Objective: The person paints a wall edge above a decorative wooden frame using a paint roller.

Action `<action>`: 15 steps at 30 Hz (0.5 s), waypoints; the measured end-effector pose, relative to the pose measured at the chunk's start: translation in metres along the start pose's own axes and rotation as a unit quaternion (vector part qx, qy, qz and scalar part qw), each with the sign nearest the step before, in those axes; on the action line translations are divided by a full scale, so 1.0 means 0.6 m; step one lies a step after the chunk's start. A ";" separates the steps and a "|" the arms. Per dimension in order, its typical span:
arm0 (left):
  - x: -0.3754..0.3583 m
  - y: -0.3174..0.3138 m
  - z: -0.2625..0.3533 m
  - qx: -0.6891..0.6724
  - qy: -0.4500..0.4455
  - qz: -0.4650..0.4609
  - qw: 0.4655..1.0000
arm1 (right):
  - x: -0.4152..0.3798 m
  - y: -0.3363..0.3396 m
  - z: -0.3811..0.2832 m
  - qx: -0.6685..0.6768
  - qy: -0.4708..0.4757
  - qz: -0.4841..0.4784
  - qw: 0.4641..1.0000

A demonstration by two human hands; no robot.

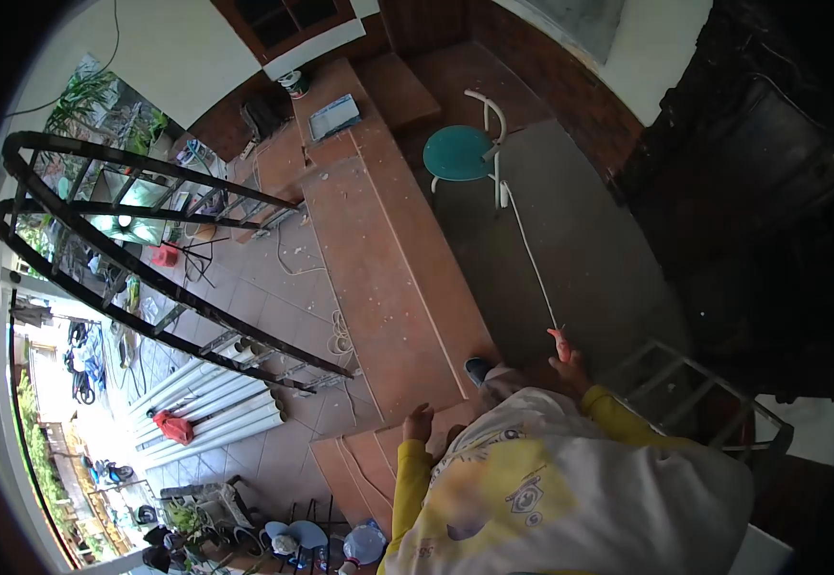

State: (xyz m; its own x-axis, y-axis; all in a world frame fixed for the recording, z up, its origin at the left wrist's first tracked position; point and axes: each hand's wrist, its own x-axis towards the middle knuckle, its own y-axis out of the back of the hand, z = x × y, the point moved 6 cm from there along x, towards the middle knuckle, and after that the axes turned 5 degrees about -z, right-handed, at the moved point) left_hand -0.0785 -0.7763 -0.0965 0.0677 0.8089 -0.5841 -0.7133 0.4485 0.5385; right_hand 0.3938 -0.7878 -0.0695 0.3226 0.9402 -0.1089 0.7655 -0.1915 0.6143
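Observation:
My right hand (571,367) is wrapped round the orange-red handle of a long paint roller (536,265). Its thin pale rod runs up and away from me to a small white roller head (504,195), close by the leg of a green-seated chair (459,153). My left hand (418,423) hangs low beside my body over the brown steps, fingers loosely bent, with nothing visible in it. Both arms have yellow sleeves, and a white shirt with a print covers my body. One dark shoe (477,370) shows on the step edge.
A tall dark ladder (177,211) stands to the left. White pipes (216,407) with a red cloth (172,427) lie on the tiles. A metal frame like a ladder (690,383) is beside my right arm. A paint tray (334,117) and can (293,83) sit on the brown ledge.

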 end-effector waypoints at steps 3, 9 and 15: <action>0.054 0.071 0.030 0.042 0.034 0.033 0.998 | 0.044 0.003 0.004 -0.006 -0.076 0.000 0.997; 0.137 0.089 -0.057 -0.029 0.164 -0.083 0.982 | 0.107 0.026 -0.105 -0.005 -0.226 -0.098 0.969; 0.290 0.055 -0.075 0.452 -0.171 -0.217 0.848 | 0.154 0.032 -0.180 -0.039 -0.198 -0.073 0.977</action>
State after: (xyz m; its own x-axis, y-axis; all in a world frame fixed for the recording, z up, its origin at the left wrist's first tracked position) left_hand -0.1216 -0.6379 -0.2078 0.4960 0.4859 -0.7197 0.2462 0.7161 0.6531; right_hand 0.3781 -0.6740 0.0167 0.4141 0.7710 -0.4839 0.7803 -0.0270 0.6248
